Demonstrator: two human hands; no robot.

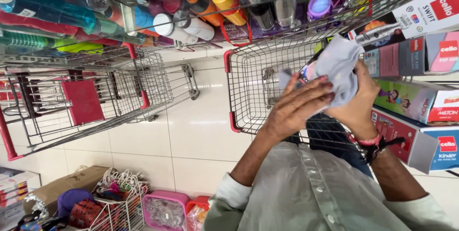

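Wiping step underway: left hand (299,109) lies flat, fingers together, pressed on a pale grey cloth (337,68). Right hand (357,104) is clamped around the cloth and a colourful item under it, mostly hidden. Both sit above the wire shopping cart (248,87), beside the stacked boxes (416,102). Item's long axis seems to run up-right; cannot tell its facing. Next move likely needs a steady right-hand hold.
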